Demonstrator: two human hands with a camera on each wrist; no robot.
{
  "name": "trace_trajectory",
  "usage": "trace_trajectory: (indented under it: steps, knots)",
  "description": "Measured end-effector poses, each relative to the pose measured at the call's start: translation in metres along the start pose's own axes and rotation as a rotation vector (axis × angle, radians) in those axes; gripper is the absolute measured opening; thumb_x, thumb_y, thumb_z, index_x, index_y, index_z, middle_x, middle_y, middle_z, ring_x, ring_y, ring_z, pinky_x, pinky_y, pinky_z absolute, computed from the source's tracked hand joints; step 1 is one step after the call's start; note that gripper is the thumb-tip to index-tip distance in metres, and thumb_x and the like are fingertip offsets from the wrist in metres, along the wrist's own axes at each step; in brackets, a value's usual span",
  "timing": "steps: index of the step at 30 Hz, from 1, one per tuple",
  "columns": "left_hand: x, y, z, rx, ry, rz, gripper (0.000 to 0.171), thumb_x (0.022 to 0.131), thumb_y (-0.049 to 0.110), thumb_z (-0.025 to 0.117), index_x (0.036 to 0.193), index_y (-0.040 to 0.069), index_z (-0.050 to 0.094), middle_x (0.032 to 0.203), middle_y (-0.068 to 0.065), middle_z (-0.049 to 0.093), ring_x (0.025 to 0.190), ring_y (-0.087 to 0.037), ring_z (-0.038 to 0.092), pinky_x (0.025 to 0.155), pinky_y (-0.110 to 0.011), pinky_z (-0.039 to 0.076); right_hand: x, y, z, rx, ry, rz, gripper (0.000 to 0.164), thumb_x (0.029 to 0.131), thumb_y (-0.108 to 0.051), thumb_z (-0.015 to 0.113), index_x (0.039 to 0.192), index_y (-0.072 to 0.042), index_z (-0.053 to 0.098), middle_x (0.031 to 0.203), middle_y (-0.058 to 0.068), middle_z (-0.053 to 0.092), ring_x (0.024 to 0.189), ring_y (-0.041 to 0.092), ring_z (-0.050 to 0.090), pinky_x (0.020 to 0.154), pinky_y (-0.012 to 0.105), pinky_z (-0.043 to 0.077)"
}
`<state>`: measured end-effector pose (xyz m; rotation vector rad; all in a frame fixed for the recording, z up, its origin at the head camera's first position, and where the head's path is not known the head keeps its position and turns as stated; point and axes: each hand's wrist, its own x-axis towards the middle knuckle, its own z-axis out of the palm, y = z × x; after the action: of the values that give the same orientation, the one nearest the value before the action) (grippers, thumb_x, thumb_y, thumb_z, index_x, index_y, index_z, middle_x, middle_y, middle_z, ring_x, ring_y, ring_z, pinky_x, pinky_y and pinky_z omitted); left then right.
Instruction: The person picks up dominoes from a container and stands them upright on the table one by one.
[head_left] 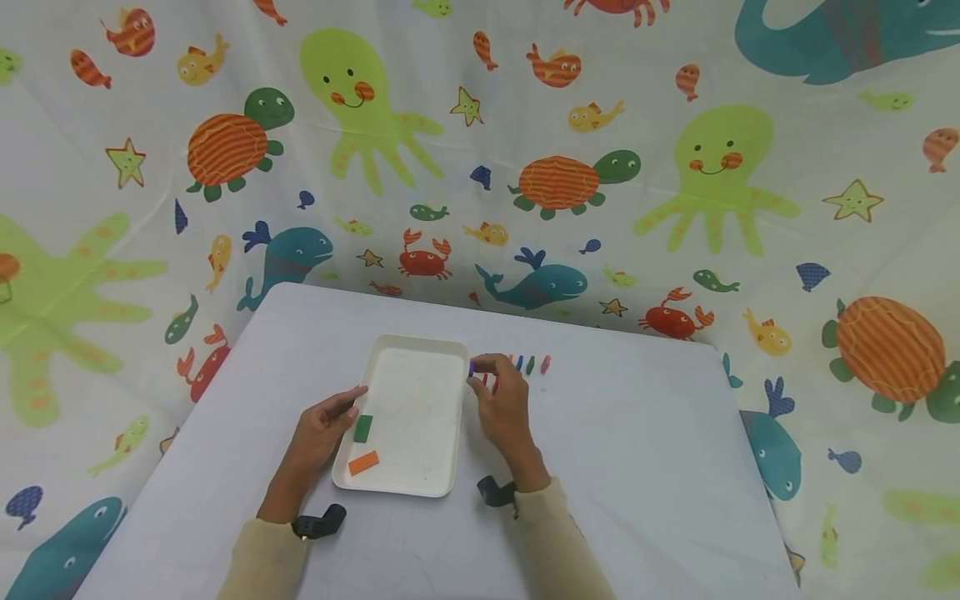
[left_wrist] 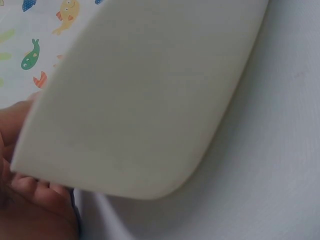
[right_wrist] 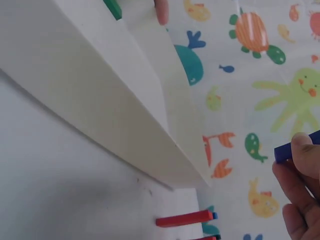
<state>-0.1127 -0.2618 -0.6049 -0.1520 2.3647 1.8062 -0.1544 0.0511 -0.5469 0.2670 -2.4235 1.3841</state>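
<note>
A shallow white tray (head_left: 411,483) lies on the table. My left hand (head_left: 318,429) grips its left rim, thumb at the edge and fingers curled below, as the left wrist view shows. Inside the tray, a green block (head_left: 362,428) and an orange block (head_left: 363,462) lie near the lower left. My right hand (head_left: 506,408) pinches a dark blue block (right_wrist: 283,153) between thumb and fingertips, just beyond the tray's right rim. Its far end is hidden by the fingers.
Right of the tray, partly behind my right hand, lie red sticks (right_wrist: 184,219) and a row with a blue piece (head_left: 519,363), a green piece (head_left: 530,365) and a pinkish-red piece (head_left: 546,364). A sea-animal curtain (head_left: 465,233) hangs behind the white table (head_left: 637,458).
</note>
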Motion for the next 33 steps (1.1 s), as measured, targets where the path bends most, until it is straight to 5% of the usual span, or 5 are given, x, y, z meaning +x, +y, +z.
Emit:
trace_trajectory:
  steps: [33]
  knots:
    - [-0.003, 0.0, -0.002, 0.013, -0.002, 0.009, 0.05, 0.108, 0.028, 0.064, 0.156, 0.015, 0.055, 0.168, -0.007, 0.046, 0.16, -0.031, 0.037, 0.109, -0.005, 0.039, 0.002, 0.045, -0.036, -0.041, 0.139, 0.13, 0.03, 0.097, -0.005, 0.076, 0.124, -0.014, 0.067, 0.121, 0.001, 0.075, 0.117, 0.019, 0.072, 0.109, 0.048, 0.056]
